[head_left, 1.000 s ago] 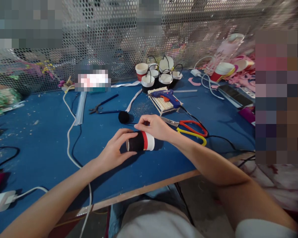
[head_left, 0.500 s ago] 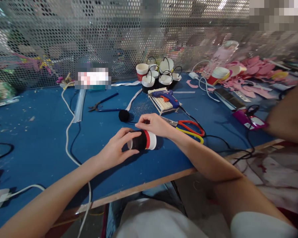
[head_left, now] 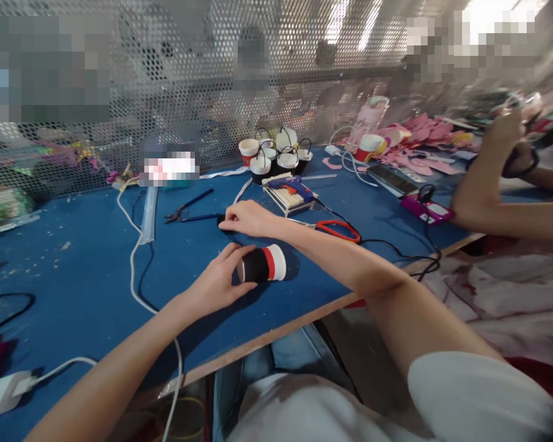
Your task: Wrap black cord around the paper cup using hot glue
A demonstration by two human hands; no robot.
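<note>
My left hand [head_left: 219, 276] is wrapped round a paper cup [head_left: 254, 266] lying on its side. Black material covers the cup's body, leaving a red band and a white end facing right. Farther up the table, my right hand [head_left: 246, 218] has its fingers closed on a small black ball [head_left: 220, 221], which looks like yarn and is partly hidden by them. Just left of the ball lie blue-handled pliers [head_left: 188, 212], jaws to the left. Under my right forearm are scissors with red handles [head_left: 338, 230], partly covered.
Behind my hands, a glue gun [head_left: 290, 186] rests on a small rack of sticks [head_left: 281, 199]. Several cups with black handles [head_left: 286, 161] stand near the mesh wall. A white cable [head_left: 133, 264] crosses the table at left. Another person's arm [head_left: 479, 178] leans in at right.
My right hand has left the cup and moved up and left to the black ball, closing on it. My left hand stays on the cup. The view has shifted slightly.
</note>
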